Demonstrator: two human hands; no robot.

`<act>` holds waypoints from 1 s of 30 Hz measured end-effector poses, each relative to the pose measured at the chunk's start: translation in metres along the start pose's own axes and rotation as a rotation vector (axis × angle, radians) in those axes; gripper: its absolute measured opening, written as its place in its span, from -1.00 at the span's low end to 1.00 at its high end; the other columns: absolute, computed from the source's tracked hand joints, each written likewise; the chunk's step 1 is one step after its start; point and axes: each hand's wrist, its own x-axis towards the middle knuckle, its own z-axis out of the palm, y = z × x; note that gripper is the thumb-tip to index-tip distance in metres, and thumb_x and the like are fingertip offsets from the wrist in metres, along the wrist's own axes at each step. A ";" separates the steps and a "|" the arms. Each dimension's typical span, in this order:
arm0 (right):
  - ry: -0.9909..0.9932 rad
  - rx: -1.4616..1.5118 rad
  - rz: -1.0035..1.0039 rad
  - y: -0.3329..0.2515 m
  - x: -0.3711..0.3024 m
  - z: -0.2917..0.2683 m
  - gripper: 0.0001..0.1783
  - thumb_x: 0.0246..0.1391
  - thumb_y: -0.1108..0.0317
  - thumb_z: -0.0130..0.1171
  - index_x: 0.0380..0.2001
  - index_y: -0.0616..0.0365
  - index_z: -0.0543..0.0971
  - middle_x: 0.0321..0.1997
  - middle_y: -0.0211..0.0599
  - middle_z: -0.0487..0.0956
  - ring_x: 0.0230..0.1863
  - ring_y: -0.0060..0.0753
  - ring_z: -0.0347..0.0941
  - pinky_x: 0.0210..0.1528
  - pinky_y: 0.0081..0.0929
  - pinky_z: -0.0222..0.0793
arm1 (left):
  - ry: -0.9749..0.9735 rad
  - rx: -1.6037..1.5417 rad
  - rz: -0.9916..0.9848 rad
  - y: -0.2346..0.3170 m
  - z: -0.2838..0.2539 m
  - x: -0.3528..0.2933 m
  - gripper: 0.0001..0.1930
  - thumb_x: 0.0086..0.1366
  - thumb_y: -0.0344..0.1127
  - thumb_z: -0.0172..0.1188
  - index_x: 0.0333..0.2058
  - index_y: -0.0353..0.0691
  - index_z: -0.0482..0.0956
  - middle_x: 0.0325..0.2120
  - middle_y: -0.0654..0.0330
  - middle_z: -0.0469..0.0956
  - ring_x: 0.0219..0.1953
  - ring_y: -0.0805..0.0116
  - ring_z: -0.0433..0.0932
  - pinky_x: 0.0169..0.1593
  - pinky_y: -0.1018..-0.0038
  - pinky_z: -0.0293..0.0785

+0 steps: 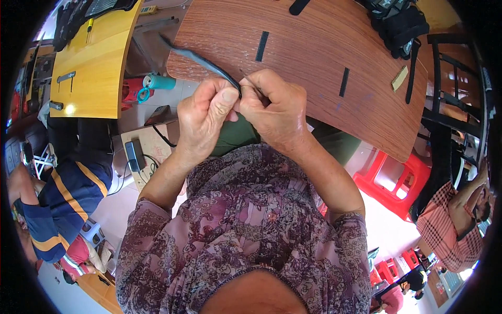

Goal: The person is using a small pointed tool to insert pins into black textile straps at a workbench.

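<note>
Close together over the near edge of the brown table, both my hands work at one end of a long black and grey strap (pixel 201 62). My left hand (pixel 205 112) pinches that end between thumb and fingers. The strap's other end runs away to the far left, over the table's corner. Beside it, my right hand (pixel 274 104) is closed, its fingertips against the strap's end. A thin dark pointed thing (pixel 244 74) sticks out from the right fingers. Its kind cannot be made out, and the fingers hide most of it.
The brown table (pixel 308 57) carries short black strips (pixel 344 82), a yellowish block (pixel 400 78) and a pile of black straps (pixel 405 31). A yellow table (pixel 99 68) stands left, near a teal bottle (pixel 159 82). Red stools (pixel 387 183) and people sit around.
</note>
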 end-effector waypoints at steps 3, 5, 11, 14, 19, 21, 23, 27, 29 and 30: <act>0.004 0.026 -0.007 -0.001 -0.003 0.003 -0.87 -0.16 0.52 0.13 -0.61 0.17 0.37 -0.73 -0.20 0.42 -0.68 -0.25 0.45 -0.64 -0.39 0.32 | -0.119 -0.152 -0.199 -0.002 -0.007 0.004 -0.72 0.24 -0.20 0.14 -0.42 -0.35 0.44 -0.61 0.26 0.50 -0.66 0.60 0.42 -0.60 0.70 0.32; 0.021 0.021 -0.034 0.000 -0.005 0.003 -0.87 -0.15 0.52 0.13 -0.58 0.16 0.37 -0.73 -0.21 0.43 -0.68 -0.26 0.45 -0.65 -0.39 0.33 | -0.145 -0.179 -0.233 -0.006 -0.010 0.009 -0.74 0.24 -0.21 0.14 -0.43 -0.33 0.44 -0.62 0.25 0.49 -0.66 0.61 0.41 -0.60 0.70 0.32; 0.028 -0.064 -0.132 0.011 -0.011 0.006 -0.87 -0.19 0.61 0.15 -0.50 0.20 0.45 -0.69 -0.34 0.42 -0.69 -0.60 0.36 -0.62 -0.61 0.28 | -0.236 -0.080 -0.322 0.002 -0.018 0.011 -0.75 0.24 -0.22 0.14 -0.43 -0.32 0.43 -0.64 0.26 0.48 -0.65 0.60 0.44 -0.60 0.72 0.32; 0.020 -0.066 -0.152 0.015 -0.013 0.007 -0.87 -0.20 0.61 0.15 -0.51 0.19 0.45 -0.70 -0.33 0.42 -0.70 -0.57 0.37 -0.63 -0.59 0.29 | -0.318 0.029 -0.336 0.004 -0.021 0.014 -0.74 0.25 -0.20 0.13 -0.44 -0.32 0.43 -0.62 0.26 0.48 -0.64 0.58 0.46 -0.59 0.70 0.34; -0.018 0.000 -0.198 0.004 -0.009 0.011 -0.83 -0.20 0.60 0.17 -0.47 0.18 0.44 -0.70 -0.35 0.41 -0.72 -0.57 0.37 -0.65 -0.59 0.29 | -0.387 -0.166 -0.310 -0.009 -0.031 0.013 -0.72 0.24 -0.19 0.13 -0.47 -0.31 0.42 -0.60 0.22 0.49 -0.64 0.53 0.48 -0.58 0.64 0.39; -0.043 0.036 -0.188 0.003 -0.008 0.012 -0.83 -0.19 0.57 0.16 -0.48 0.18 0.40 -0.72 -0.31 0.42 -0.71 -0.42 0.42 -0.65 -0.50 0.32 | -0.375 -0.224 -0.310 -0.006 -0.035 0.015 -0.72 0.24 -0.20 0.13 -0.49 -0.31 0.41 -0.62 0.20 0.48 -0.63 0.50 0.50 -0.58 0.62 0.41; -0.068 0.071 -0.179 0.004 -0.007 0.012 -0.82 -0.17 0.54 0.16 -0.49 0.17 0.36 -0.74 -0.27 0.43 -0.70 -0.28 0.46 -0.65 -0.41 0.34 | -0.425 -0.236 -0.325 -0.005 -0.037 0.018 -0.73 0.24 -0.22 0.12 -0.49 -0.31 0.41 -0.62 0.19 0.49 -0.63 0.49 0.50 -0.58 0.62 0.41; -0.065 -0.024 -0.237 0.010 -0.013 0.013 -0.81 -0.21 0.56 0.15 -0.50 0.15 0.36 -0.73 -0.26 0.41 -0.70 -0.23 0.44 -0.66 -0.36 0.32 | -0.530 -0.164 -0.339 0.002 -0.042 0.018 -0.75 0.24 -0.25 0.12 -0.49 -0.31 0.41 -0.62 0.19 0.50 -0.62 0.49 0.51 -0.60 0.65 0.39; -0.055 -0.044 -0.252 0.014 -0.015 0.016 -0.81 -0.22 0.57 0.15 -0.50 0.15 0.36 -0.73 -0.25 0.40 -0.69 -0.20 0.44 -0.66 -0.35 0.31 | -0.535 -0.135 -0.335 0.000 -0.044 0.017 -0.78 0.25 -0.29 0.10 -0.50 -0.31 0.39 -0.62 0.19 0.50 -0.63 0.50 0.51 -0.60 0.66 0.38; -0.059 -0.026 -0.234 0.015 -0.016 0.018 -0.81 -0.22 0.58 0.14 -0.50 0.15 0.36 -0.73 -0.25 0.39 -0.69 -0.19 0.43 -0.67 -0.33 0.30 | -0.540 -0.104 -0.330 -0.001 -0.045 0.017 -0.79 0.26 -0.34 0.09 -0.51 -0.31 0.38 -0.63 0.19 0.50 -0.63 0.51 0.51 -0.61 0.67 0.37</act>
